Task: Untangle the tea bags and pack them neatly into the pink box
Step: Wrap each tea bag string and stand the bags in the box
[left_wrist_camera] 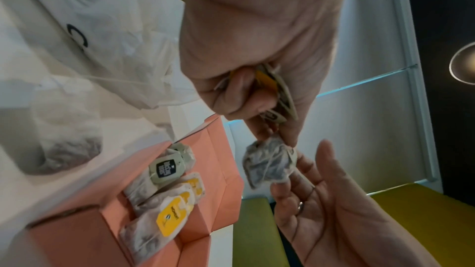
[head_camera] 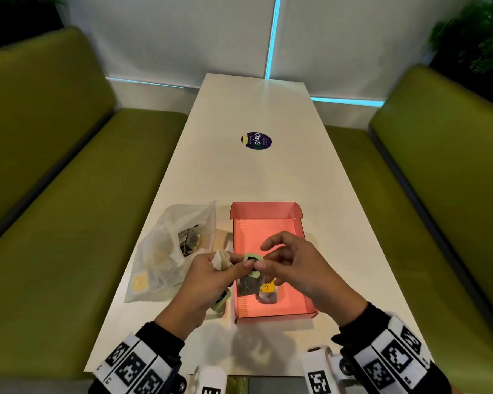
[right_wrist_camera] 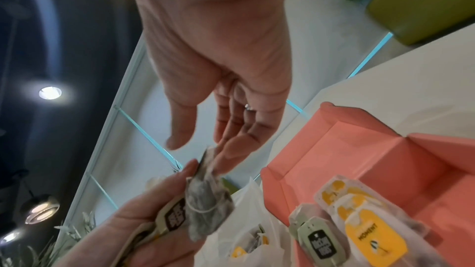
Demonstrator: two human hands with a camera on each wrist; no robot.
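**Strings risk snagging over the box**

Risk sits in the knot: our left hand (left_wrist_camera: 257, 48) clutches a tangled clump of tea bags (left_wrist_camera: 270, 96), while our right hand (left_wrist_camera: 334, 210), fingers loose and gripping nothing, touches one dangling tea bag (left_wrist_camera: 270, 161). A hard tug could tear its paper or drag the others out. Several packed bags (right_wrist_camera: 359, 230) fill the near end of the pink box (head_camera: 268, 223); its far end lies free. The plastic bag (head_camera: 168, 251) crowds the left wall, and the table (head_camera: 254, 109) beyond offers room.

I see black sleeves (head_camera: 165, 336), white wristbands (head_camera: 131, 365) printed with black square markers, and a ring (left_wrist_camera: 300, 207) on my right hand (left_wrist_camera: 334, 210).
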